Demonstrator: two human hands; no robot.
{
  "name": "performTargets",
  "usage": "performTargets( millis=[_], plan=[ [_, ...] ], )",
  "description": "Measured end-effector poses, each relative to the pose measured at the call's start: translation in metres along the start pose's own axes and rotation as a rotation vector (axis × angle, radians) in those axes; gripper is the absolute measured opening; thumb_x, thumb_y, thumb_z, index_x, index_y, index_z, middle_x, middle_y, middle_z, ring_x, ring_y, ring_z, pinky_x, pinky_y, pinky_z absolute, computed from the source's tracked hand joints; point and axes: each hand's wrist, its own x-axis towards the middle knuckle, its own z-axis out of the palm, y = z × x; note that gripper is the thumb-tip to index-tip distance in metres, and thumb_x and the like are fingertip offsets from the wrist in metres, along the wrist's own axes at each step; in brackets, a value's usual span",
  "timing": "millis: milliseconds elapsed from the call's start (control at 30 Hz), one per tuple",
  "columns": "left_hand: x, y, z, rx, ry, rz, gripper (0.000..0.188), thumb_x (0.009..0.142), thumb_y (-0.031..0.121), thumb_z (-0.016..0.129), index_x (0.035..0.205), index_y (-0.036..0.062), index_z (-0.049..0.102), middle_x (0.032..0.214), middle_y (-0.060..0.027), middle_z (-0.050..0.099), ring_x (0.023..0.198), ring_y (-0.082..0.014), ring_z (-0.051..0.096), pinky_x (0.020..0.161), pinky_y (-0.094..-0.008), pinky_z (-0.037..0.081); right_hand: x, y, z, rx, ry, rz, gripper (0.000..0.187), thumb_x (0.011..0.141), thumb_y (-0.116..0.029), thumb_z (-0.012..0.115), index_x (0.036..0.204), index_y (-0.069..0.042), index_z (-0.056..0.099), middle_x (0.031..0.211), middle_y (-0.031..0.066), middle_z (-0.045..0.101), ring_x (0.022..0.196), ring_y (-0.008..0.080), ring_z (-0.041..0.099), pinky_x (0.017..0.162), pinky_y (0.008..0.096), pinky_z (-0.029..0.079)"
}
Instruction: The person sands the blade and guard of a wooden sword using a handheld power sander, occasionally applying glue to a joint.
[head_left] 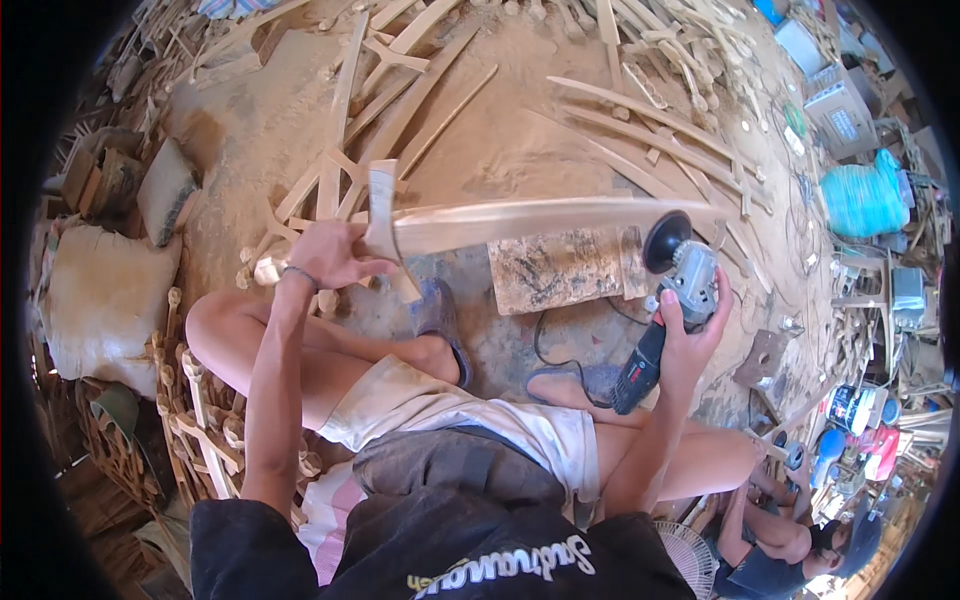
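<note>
My left hand [328,254] is closed around the grip of a wooden sword [480,226], just behind its curved crossguard. The blade stretches to the right, roughly level, above a worn wooden block [555,268]. In my right hand [690,340] is an angle grinder [692,275] with a grey head and dark body, gripped near the head. Its dark round disc [663,243] is at the blade near the tip; whether they touch I cannot tell. From the grinder a black cord runs past the block and my feet.
Many unfinished wooden swords [650,110] lie on the dusty floor ahead, and more wooden pieces [205,430] are heaped at the left. A pale sack [105,300] sits there too. At the right are a teal bundle [868,195] and boxes. Another person [780,530] sits at the lower right beside a fan [686,555].
</note>
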Motion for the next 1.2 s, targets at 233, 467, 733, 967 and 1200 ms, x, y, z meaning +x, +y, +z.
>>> performTargets(
  millis=[233, 467, 733, 967, 1200],
  plan=[
    [0.039, 0.056, 0.075, 0.024, -0.188, 0.232, 0.077, 0.088, 0.081, 0.077, 0.123, 0.0131, 0.083, 0.104, -0.0215, 0.082, 0.104, -0.0448, 0.078, 0.094, -0.0552, 0.061, -0.015, 0.029, 0.036, -0.429, -0.231, -0.259, 0.084, 0.095, -0.021, 0.09, 0.166, -0.012, 0.045, 0.145, 0.0222, 0.069, 0.118, 0.0369, 0.077, 0.102, 0.047, 0.061],
    [0.035, 0.062, 0.12, 0.136, -0.269, 0.261, 0.077, 0.089, 0.081, 0.076, 0.129, 0.0156, 0.081, 0.096, -0.0219, 0.081, 0.098, -0.0465, 0.077, 0.09, -0.0565, 0.06, -0.052, 0.026, 0.096, -0.702, -0.595, 0.013, 0.084, 0.096, -0.041, 0.082, 0.165, -0.021, 0.038, 0.104, 0.0294, 0.08, 0.099, 0.0545, 0.076, 0.086, 0.0602, 0.059],
    [0.023, 0.044, 0.106, 0.001, -0.201, 0.259, 0.071, 0.091, 0.078, 0.076, 0.127, 0.0167, 0.082, 0.092, -0.0217, 0.08, 0.095, -0.0458, 0.077, 0.087, -0.0562, 0.061, -0.067, 0.004, 0.107, -0.655, -0.53, 0.036, 0.087, 0.096, -0.042, 0.083, 0.167, -0.025, 0.036, 0.103, 0.0274, 0.081, 0.098, 0.0532, 0.078, 0.086, 0.0592, 0.06],
    [0.025, 0.049, 0.13, -0.082, -0.097, 0.199, 0.076, 0.089, 0.081, 0.077, 0.108, 0.007, 0.081, 0.085, -0.0232, 0.078, 0.089, -0.048, 0.076, 0.082, -0.056, 0.06, -0.057, 0.015, 0.124, -0.734, -0.633, 0.063, 0.083, 0.096, -0.041, 0.081, 0.164, -0.023, 0.038, 0.101, 0.0289, 0.08, 0.098, 0.0535, 0.077, 0.087, 0.0606, 0.059],
    [0.018, 0.057, 0.134, -0.052, -0.114, 0.162, 0.083, 0.089, 0.083, 0.076, 0.095, 0.0011, 0.078, 0.086, -0.0255, 0.078, 0.091, -0.049, 0.077, 0.083, -0.0567, 0.061, -0.065, 0.025, 0.144, -0.782, -0.716, 0.033, 0.082, 0.095, -0.041, 0.082, 0.163, -0.023, 0.04, 0.099, 0.0285, 0.079, 0.094, 0.0522, 0.077, 0.084, 0.0591, 0.059]
  ],
)
